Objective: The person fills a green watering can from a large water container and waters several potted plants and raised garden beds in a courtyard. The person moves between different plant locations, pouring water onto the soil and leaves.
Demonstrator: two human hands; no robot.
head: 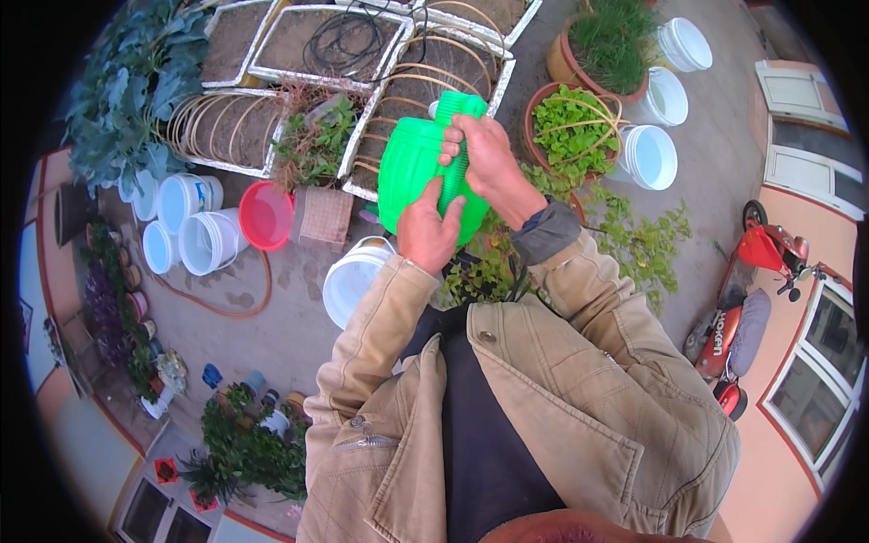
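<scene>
In front of me a bright green plastic watering can [409,163] is tilted in mid-air, its ribbed handle facing me. My right hand [483,153] has its fingers wrapped around the upper part of that handle. Lower down, my left hand [429,227] holds the can by the handle's lower end, with the thumb visible beside it. The far side of the can is hidden. Behind it lies a white-rimmed planter [434,64] of soil with bent hoops across it. A white bucket [353,278] stands on the ground beside my left forearm.
Several white buckets [210,237] and a red basin [267,215] stand to the left near an orange-brown hose [270,282]. Potted greens [574,125] and more buckets [648,157] are at right. A leafy plant [638,234] spreads beside my right forearm. A red scooter [723,339] stands by the wall.
</scene>
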